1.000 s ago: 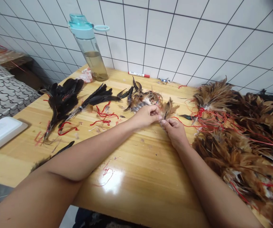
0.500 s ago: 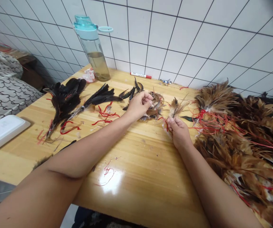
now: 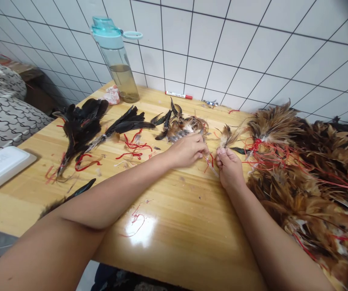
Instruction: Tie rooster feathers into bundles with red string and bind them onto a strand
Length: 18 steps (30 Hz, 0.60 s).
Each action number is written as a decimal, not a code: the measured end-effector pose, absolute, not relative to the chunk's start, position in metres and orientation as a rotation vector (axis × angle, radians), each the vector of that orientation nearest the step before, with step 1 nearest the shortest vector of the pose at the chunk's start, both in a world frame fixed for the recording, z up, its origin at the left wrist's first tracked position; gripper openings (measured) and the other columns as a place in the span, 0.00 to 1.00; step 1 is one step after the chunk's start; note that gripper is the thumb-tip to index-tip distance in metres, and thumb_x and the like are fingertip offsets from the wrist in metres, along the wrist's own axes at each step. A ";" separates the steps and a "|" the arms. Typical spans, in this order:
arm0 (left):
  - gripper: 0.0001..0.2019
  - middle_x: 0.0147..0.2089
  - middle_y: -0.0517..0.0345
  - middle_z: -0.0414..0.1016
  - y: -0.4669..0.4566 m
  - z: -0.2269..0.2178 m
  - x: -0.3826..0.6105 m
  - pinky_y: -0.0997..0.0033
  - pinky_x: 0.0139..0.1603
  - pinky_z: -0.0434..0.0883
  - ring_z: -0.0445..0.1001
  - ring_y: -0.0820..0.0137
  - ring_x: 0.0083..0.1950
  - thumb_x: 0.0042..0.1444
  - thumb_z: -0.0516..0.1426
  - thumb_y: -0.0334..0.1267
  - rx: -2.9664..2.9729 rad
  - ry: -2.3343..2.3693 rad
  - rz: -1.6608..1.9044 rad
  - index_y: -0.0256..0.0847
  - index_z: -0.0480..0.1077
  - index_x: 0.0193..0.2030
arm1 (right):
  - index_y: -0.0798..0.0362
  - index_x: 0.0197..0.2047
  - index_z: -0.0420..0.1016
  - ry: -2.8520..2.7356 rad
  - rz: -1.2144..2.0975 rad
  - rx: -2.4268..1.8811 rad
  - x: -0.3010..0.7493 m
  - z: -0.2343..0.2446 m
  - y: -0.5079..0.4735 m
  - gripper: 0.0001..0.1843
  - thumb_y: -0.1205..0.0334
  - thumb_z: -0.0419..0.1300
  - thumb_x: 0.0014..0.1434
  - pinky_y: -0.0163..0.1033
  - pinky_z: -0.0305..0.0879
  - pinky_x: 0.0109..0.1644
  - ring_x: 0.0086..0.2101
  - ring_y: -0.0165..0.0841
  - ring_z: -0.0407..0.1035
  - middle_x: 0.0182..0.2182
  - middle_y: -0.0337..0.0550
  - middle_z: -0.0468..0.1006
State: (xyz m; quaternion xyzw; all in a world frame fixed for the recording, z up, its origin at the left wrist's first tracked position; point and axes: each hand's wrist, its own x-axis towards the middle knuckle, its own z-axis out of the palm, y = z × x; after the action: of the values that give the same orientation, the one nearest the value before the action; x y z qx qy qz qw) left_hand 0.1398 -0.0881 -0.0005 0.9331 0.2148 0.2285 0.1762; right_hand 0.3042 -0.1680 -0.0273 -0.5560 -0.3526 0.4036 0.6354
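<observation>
Pinched in my right hand (image 3: 230,166) is a small tuft of brown feathers (image 3: 226,136), its fluffy tips pointing up and away from me. Pale quill ends and a bit of red thread (image 3: 211,159) show on the left side of that hand. My left hand (image 3: 188,150) is closed close by, fingertips together at these ends; whatever it grips is too small to make out. Just beyond my left hand lies a loose heap of brown and grey feathers (image 3: 178,128), partly covered by it. A dark green feather (image 3: 239,150) sticks out right of my right hand.
Brown feather bundles (image 3: 301,194) tied with red string crowd the right side. Black feather bundles (image 3: 84,121) and red thread scraps (image 3: 133,145) lie left. A water bottle (image 3: 121,76), a marker (image 3: 178,95) and a white device (image 3: 5,169) also rest on the table (image 3: 174,226).
My left hand has come down and to the right from above the loose feather heap to beside my right hand. The right hand stays almost in place with the tuft.
</observation>
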 end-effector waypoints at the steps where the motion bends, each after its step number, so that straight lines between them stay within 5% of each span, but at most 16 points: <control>1: 0.09 0.40 0.52 0.72 -0.090 -0.002 0.141 0.66 0.49 0.66 0.69 0.65 0.45 0.58 0.57 0.31 2.670 0.589 0.643 0.41 0.78 0.42 | 0.52 0.27 0.68 -0.792 0.928 -1.260 0.304 -0.027 -0.168 0.25 0.40 0.69 0.45 0.33 0.49 0.25 0.22 0.24 0.53 0.19 0.32 0.63; 7: 0.11 0.42 0.52 0.73 -0.101 -0.019 0.152 0.68 0.44 0.65 0.67 0.65 0.46 0.65 0.52 0.38 2.855 0.649 0.573 0.42 0.77 0.41 | 0.52 0.27 0.68 -0.848 0.926 -1.251 0.303 -0.027 -0.169 0.25 0.39 0.68 0.48 0.34 0.49 0.25 0.21 0.24 0.52 0.19 0.31 0.61; 18: 0.07 0.40 0.54 0.75 -0.098 -0.008 0.148 0.68 0.51 0.66 0.70 0.67 0.45 0.61 0.54 0.33 2.650 0.571 0.581 0.39 0.74 0.36 | 0.51 0.27 0.67 -0.919 0.888 -1.304 0.303 -0.027 -0.170 0.24 0.38 0.65 0.50 0.36 0.50 0.28 0.21 0.25 0.52 0.18 0.31 0.61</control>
State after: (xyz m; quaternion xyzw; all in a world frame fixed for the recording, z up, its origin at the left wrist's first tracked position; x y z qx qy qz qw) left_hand 0.1480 -0.0983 -0.0083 0.9397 0.2024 0.2060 0.1833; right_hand 0.3026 -0.1704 -0.0273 -0.5653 -0.3983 0.3848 0.6113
